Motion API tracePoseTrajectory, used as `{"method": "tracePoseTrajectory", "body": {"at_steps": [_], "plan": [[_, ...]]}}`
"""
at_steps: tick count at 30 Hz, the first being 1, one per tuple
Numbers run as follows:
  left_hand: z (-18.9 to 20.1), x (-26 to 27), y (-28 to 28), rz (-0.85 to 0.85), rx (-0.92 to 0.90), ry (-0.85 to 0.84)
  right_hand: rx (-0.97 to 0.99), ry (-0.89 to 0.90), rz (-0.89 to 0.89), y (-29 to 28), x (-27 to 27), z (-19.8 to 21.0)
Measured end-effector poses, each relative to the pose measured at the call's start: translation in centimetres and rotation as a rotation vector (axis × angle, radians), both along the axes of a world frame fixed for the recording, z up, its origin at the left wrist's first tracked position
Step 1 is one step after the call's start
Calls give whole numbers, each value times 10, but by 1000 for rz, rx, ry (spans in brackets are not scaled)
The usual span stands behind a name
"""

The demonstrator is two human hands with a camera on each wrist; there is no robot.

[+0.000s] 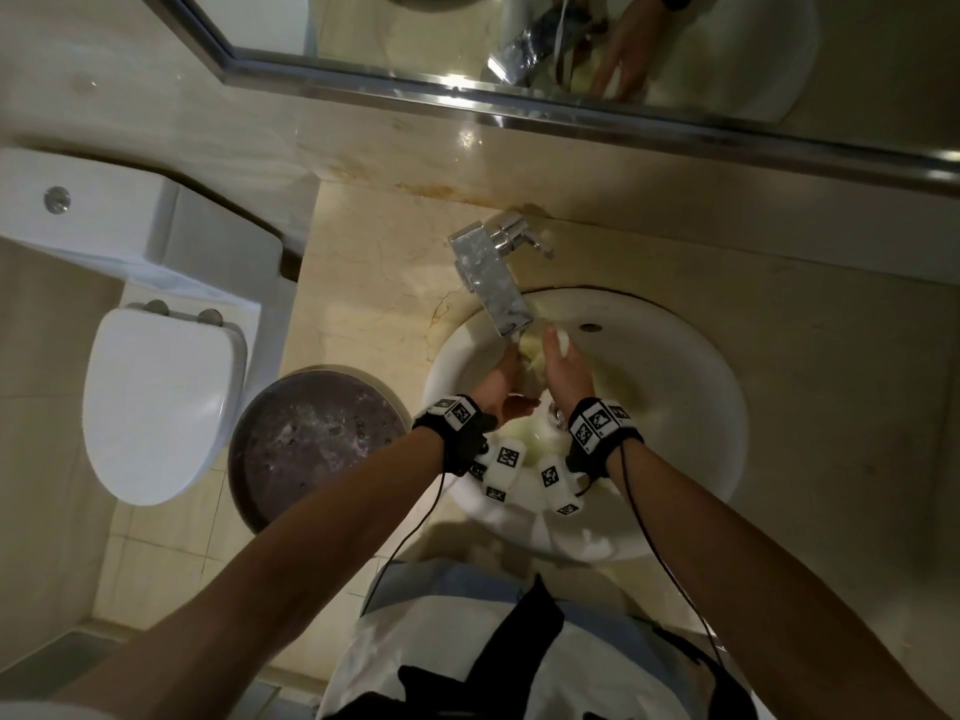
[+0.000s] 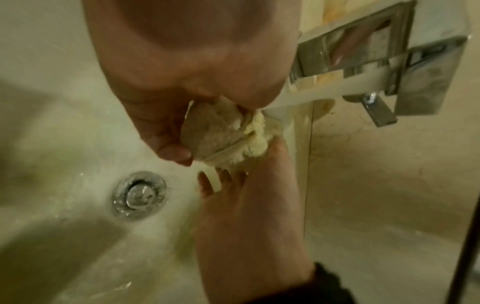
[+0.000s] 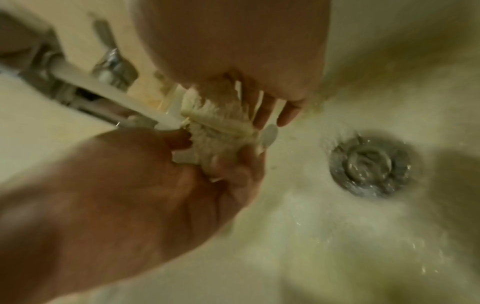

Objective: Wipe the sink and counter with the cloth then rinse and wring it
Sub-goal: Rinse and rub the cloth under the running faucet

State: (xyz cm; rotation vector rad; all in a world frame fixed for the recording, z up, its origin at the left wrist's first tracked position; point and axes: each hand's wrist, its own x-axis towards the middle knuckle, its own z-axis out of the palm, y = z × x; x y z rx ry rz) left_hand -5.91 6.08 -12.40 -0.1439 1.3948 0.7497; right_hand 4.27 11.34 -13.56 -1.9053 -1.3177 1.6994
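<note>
A wet pale yellow cloth (image 1: 532,356) is bunched under the water running from the chrome faucet (image 1: 493,283) into the white sink (image 1: 675,387). My left hand (image 1: 501,374) grips it, with the thumb and curled fingers wrapped round the wad (image 2: 223,133). From the other side my right hand (image 1: 563,363) lies against the cloth (image 3: 221,131) with straight, spread fingers (image 3: 267,111). In the left wrist view the right hand (image 2: 246,195) reaches up to the cloth from below. Water streams over the basin towards the drain (image 2: 139,195).
Beige stone counter (image 1: 831,314) surrounds the sink, and a framed mirror (image 1: 467,54) hangs behind it. A round dark basin of water (image 1: 311,444) stands on the floor to the left, beside a white toilet (image 1: 156,402).
</note>
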Motion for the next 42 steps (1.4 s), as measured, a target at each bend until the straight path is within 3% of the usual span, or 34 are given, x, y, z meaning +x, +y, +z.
{"method": "tracePoseTrajectory", "body": {"at_steps": [3, 13, 20, 24, 28, 30, 33, 38, 42], "plan": [[0, -3, -2, 23, 58, 98, 186, -133, 200, 4, 6, -5], [-17, 8, -3, 203, -1, 120, 55, -127, 245, -12, -1, -14], [-17, 4, -10, 12, 132, 247, 19, -192, 231, -6, 2, -23], [-16, -3, -4, 30, 140, 293, 1, -190, 351, 12, -8, -19], [-13, -8, -1, -3, 95, 240, 61, -93, 426, 15, -2, -12], [-16, -8, 1, 57, 41, 165, 100, -58, 447, 10, 0, -11], [-5, -4, 0, 71, 40, 108, 111, -41, 363, 7, 1, -14], [-10, -1, -11, 26, 72, 153, -112, -174, 236, 12, -2, -11], [-12, 5, -20, -37, 175, 334, -366, -170, 176, 25, -13, -6]]}}
